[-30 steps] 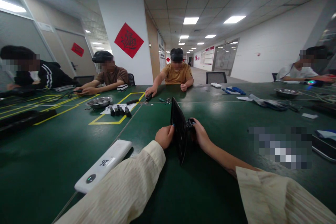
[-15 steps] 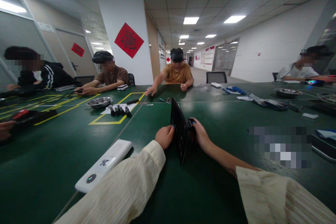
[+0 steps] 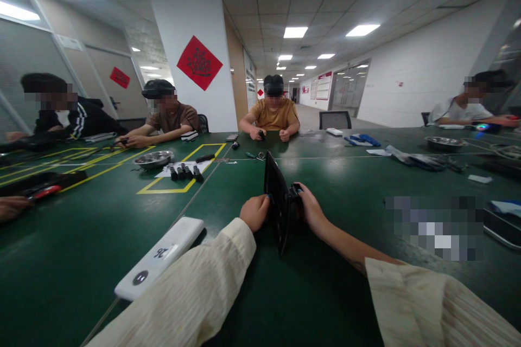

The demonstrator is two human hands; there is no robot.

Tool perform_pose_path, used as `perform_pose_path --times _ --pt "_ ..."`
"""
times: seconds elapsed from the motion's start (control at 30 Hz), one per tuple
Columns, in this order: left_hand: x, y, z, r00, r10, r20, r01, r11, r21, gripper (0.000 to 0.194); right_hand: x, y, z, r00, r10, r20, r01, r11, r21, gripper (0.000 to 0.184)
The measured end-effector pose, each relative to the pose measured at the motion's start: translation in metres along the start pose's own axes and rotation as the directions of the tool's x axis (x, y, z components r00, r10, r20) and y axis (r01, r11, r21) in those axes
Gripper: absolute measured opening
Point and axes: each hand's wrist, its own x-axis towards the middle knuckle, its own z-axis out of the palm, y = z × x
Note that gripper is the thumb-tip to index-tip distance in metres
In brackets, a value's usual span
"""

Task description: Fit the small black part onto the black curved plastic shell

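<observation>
Left hand: fingers curling in, tip pressing against the near-left face of a black panel; a speck of blue is showing there, too small to tell whether anything is being pinched. Right hand: closing around a black fitting on the panel's other side, probably bearing most of the weight, since that part is offering a better grip than the flat face.

Panel is standing on edge between the hands, in front of the wearer, leaning slightly; whether its lower edge is touching the green table, cannot tell. Upright hold is likely giving both hands access to opposite faces.

White device, marked 26, is lying beside the left forearm, seemingly set aside within reach. Farther out, dark cylinders are clustering on white paper within yellow tape, perhaps to group them; a metal bowl is sitting just beside. Across the table, a co-worker is holding something small and dark.
</observation>
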Motion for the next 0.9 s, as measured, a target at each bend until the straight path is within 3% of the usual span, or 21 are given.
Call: perform_pose_path --times 0.17,0.5,0.7,0.9 --pt "0.0003 -0.0011 0.0007 1.0 -0.03 -0.008 0.03 1.0 0.003 0.055 -0.0026 -0.0034 0.0014 1.0 0.002 -0.001 -0.002 1.0 -0.005 0.048" --pt "-0.0008 -0.0007 -0.0009 0.999 0.038 0.014 -0.038 0.999 0.017 0.044 -0.0006 -0.0003 -0.0008 1.0 -0.001 0.006 0.001 1.0 -0.011 0.049" --pt "0.0012 -0.0013 0.0011 1.0 -0.02 0.018 0.02 1.0 -0.008 0.06 -0.002 -0.0019 0.0003 1.0 0.018 0.002 -0.018 0.999 -0.031 0.05" --pt "0.0003 0.0004 -0.0013 1.0 0.004 0.02 -0.004 1.0 0.003 0.051 -0.0004 -0.0008 -0.0008 1.0 -0.012 0.003 0.012 1.0 -0.009 0.048"
